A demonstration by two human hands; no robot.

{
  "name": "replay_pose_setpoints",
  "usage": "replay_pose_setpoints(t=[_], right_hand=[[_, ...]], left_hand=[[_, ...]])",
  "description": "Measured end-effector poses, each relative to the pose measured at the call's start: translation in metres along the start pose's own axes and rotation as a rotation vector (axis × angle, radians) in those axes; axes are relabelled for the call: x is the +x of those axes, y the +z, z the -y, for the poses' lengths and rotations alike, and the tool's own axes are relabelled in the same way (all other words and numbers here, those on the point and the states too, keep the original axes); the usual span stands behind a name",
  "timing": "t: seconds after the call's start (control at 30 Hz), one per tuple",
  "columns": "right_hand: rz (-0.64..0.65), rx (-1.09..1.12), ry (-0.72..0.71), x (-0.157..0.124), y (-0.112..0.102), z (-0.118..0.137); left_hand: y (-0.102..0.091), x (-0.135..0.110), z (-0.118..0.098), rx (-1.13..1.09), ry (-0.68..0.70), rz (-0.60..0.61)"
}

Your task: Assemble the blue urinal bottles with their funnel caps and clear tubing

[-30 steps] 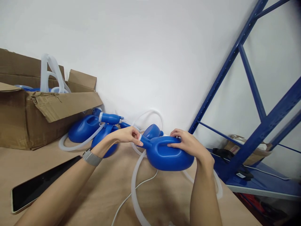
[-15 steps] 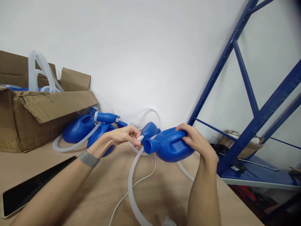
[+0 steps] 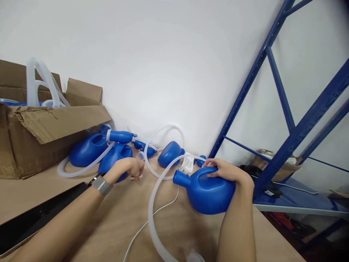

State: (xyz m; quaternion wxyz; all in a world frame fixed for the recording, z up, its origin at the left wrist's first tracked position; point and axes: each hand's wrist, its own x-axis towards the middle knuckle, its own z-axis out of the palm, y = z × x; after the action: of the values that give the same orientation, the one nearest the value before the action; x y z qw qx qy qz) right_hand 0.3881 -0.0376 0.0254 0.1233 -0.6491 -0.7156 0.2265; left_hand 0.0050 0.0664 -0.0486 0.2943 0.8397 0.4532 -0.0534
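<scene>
A blue plastic urinal bottle [image 3: 208, 194] with a loop handle rests low over the table, its uncapped neck pointing left. My right hand [image 3: 225, 170] is closed around that handle from above. To the left, my left hand [image 3: 131, 169] points down with curled fingers, pinching a small white piece that is mostly hidden. Behind the left hand stands another blue bottle [image 3: 110, 160]. A translucent hose [image 3: 152, 211] curves between my hands, past the front of the bottle's neck, toward the near edge.
An open cardboard box [image 3: 54, 131] with hoses and blue parts stands at left. More blue bottles [image 3: 88, 150] and a blue bottle-shaped part [image 3: 170, 154] lie along the wall. A phone [image 3: 40, 214], a white power strip [image 3: 188, 163] with cable, and a blue shelf rack [image 3: 289, 142] are around.
My left hand has moved left and down, away from the bottle's neck, with the small white piece. My right hand has lowered the bottle, turning it more upright.
</scene>
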Motion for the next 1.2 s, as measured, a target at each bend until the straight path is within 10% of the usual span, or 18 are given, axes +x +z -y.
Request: replay_pose_setpoints(t=[0.3,0.7,1.07,1.2], right_hand=[[0.029,-0.039,-0.093,-0.001,0.005,0.027],[0.083,0.041,-0.482,0.075,0.060,0.071],[0.069,0.174,-0.697,0.119,0.132,0.094],[-0.047,0.142,-0.675,0.129,0.162,0.103]], left_hand=[[0.013,0.016,0.009,0.037,-0.042,0.029],[-0.020,-0.012,0.011,0.039,-0.007,-0.060],[-0.052,-0.051,0.000,0.047,0.144,-0.570],[-0.045,-0.055,-0.009,0.041,0.115,-0.370]])
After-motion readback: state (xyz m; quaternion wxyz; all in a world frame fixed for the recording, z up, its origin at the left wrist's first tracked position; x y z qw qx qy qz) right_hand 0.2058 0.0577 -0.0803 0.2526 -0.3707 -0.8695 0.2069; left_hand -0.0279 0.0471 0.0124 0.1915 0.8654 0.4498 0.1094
